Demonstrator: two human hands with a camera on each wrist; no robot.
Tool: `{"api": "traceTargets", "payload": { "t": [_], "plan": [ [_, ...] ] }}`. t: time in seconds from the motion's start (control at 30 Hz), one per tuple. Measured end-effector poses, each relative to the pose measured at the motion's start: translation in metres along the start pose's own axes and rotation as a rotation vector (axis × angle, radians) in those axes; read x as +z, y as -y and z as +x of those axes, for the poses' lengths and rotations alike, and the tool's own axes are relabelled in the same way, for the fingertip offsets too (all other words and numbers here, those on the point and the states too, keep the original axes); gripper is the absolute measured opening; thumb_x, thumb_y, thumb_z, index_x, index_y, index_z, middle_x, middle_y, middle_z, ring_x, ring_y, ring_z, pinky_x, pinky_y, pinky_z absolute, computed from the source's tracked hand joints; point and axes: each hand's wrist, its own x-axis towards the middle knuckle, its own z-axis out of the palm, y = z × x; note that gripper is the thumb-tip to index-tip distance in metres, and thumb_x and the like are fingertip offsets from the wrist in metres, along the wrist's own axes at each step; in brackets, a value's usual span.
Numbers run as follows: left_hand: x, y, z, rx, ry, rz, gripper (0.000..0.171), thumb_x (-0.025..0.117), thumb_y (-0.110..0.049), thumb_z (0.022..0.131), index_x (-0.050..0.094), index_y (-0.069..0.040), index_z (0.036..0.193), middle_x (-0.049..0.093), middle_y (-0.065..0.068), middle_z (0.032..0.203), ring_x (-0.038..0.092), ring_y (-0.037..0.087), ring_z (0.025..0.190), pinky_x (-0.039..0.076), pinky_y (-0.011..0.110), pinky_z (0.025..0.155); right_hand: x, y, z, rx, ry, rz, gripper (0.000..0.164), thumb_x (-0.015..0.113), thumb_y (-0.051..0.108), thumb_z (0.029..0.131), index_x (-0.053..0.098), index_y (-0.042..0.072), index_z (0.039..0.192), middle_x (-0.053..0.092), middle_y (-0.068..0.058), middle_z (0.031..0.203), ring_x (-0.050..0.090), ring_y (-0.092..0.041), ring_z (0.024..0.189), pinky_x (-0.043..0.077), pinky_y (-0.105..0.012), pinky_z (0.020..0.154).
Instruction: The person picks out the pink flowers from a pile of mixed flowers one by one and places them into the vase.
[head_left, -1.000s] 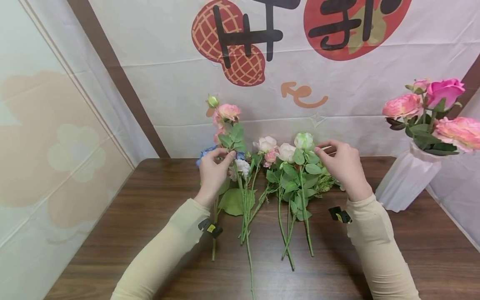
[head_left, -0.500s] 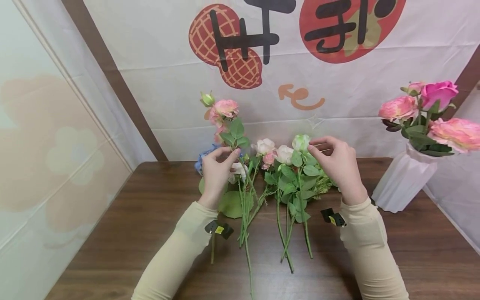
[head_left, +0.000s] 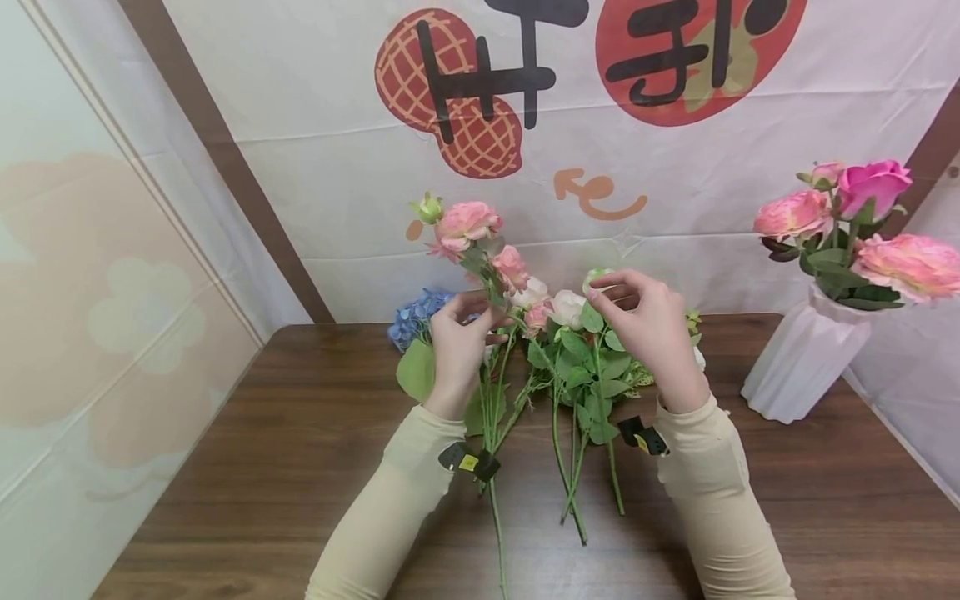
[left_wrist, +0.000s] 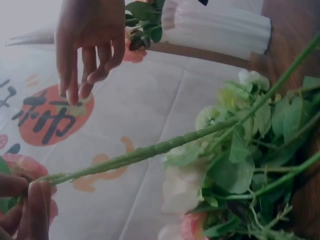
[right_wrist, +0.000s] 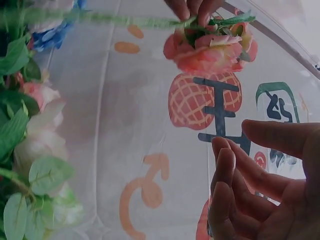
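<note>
My left hand (head_left: pixel 459 354) pinches the green stem (left_wrist: pixel 150 152) of a pink artificial flower spray just below its blooms (head_left: pixel 468 223). The spray has several pink heads and a pale green bud, and is raised above the back of the table. In the left wrist view the stem slants from my fingertips toward the other flowers. My right hand (head_left: pixel 651 337) hovers over the loose flowers with nothing in it. Its thumb stands apart from the loosely bent fingers in the right wrist view. Behind it, a white-green rose (head_left: pixel 595 278) is partly hidden.
On the wooden table (head_left: pixel 285 467) lie a blue hydrangea (head_left: pixel 417 317), white roses (head_left: pixel 567 308) and leafy stems (head_left: pixel 577 492) pointing toward me. A white ribbed vase (head_left: pixel 806 358) with pink flowers stands at the right. A printed cloth (head_left: pixel 337 208) hangs behind the table.
My left hand has moved right, carrying the pink spray, whose blooms have turned to face more to the right. My right hand has shifted a little left, over the white-green rose.
</note>
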Motion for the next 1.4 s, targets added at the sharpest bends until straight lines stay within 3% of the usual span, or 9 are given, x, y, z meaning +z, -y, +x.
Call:
{"api": "traceTargets", "payload": {
  "t": [0.13,0.33,0.47,0.6,0.7,0.77,1.0,1.23,1.4],
  "plan": [
    [0.004,0.0,0.0,0.01,-0.006,-0.071,0.013,0.064,-0.005,0.087,0.064,0.001,0.099,0.064,0.008,0.084,0.07,0.019,0.067,0.059,0.037,0.063,0.005,0.006,0.0,-0.011,0.013,0.006,0.027,0.063,0.037,0.09,0.07,0.017,0.107,0.073,-0.006,0.093,0.068,-0.02,0.084,0.051,-0.034,0.067],
    [0.007,0.0,0.001,0.017,-0.01,-0.156,0.011,0.066,-0.003,0.086,0.066,0.001,0.096,0.069,0.011,0.084,0.072,0.028,0.071,0.058,0.042,0.066,0.018,0.016,0.002,-0.061,0.036,0.024,0.021,0.067,0.028,0.088,0.07,0.016,0.105,0.073,-0.005,0.093,0.068,-0.019,0.082,0.053,-0.036,0.066],
    [0.007,-0.002,0.001,0.017,-0.03,-0.085,0.01,0.07,-0.006,0.084,0.061,-0.002,0.08,0.065,0.007,0.074,0.072,0.024,0.069,0.058,0.035,0.061,0.026,0.019,0.002,-0.103,0.045,-0.006,0.019,0.07,0.026,0.086,0.072,0.017,0.103,0.074,-0.001,0.093,0.068,-0.017,0.08,0.052,-0.035,0.067],
    [0.006,-0.003,0.002,0.043,-0.085,0.042,0.01,0.074,-0.008,0.08,0.067,-0.001,0.081,0.064,-0.003,0.064,0.059,0.008,0.052,0.049,0.024,0.049,0.031,0.019,0.001,-0.114,0.057,-0.012,0.02,0.072,0.028,0.085,0.072,0.018,0.102,0.074,0.0,0.095,0.069,-0.017,0.081,0.052,-0.035,0.067],
    [0.006,-0.002,0.001,0.04,-0.102,0.082,0.011,0.072,-0.005,0.079,0.07,0.004,0.084,0.063,-0.006,0.059,0.047,0.006,0.044,0.041,0.022,0.045,0.033,0.017,0.0,-0.112,0.064,-0.008,0.023,0.071,0.032,0.085,0.073,0.018,0.103,0.074,-0.001,0.097,0.069,-0.018,0.083,0.054,-0.036,0.069],
    [0.006,-0.001,0.001,0.033,-0.102,0.094,0.011,0.072,-0.003,0.078,0.07,0.006,0.084,0.062,-0.006,0.058,0.045,0.006,0.043,0.039,0.023,0.046,0.034,0.016,-0.001,-0.118,0.064,-0.01,0.025,0.071,0.033,0.085,0.073,0.018,0.105,0.074,-0.002,0.098,0.07,-0.019,0.082,0.056,-0.035,0.07],
    [0.009,0.0,-0.002,0.06,-0.048,0.054,0.017,0.073,-0.001,0.077,0.07,0.006,0.092,0.07,-0.001,0.071,0.064,0.008,0.067,0.052,0.03,0.071,0.038,0.018,-0.002,-0.144,0.074,-0.019,0.028,0.074,0.026,0.082,0.072,0.014,0.108,0.073,-0.005,0.102,0.071,-0.022,0.085,0.057,-0.035,0.074],
    [0.011,0.001,-0.007,0.057,-0.008,0.016,0.012,0.075,-0.001,0.077,0.07,0.004,0.086,0.065,-0.008,0.062,0.059,0.004,0.059,0.048,0.023,0.064,0.038,0.017,-0.003,-0.127,0.091,-0.043,0.029,0.077,0.022,0.079,0.073,0.013,0.105,0.074,-0.005,0.099,0.072,-0.021,0.081,0.057,-0.036,0.07],
    [0.013,0.002,-0.009,0.039,0.006,0.018,0.017,0.075,-0.002,0.077,0.07,0.004,0.092,0.071,-0.001,0.074,0.067,0.008,0.072,0.054,0.03,0.076,0.04,0.016,-0.003,-0.131,0.107,-0.043,0.021,0.078,0.022,0.078,0.076,0.014,0.097,0.075,-0.003,0.092,0.072,-0.017,0.079,0.056,-0.035,0.068]
  ]
}}
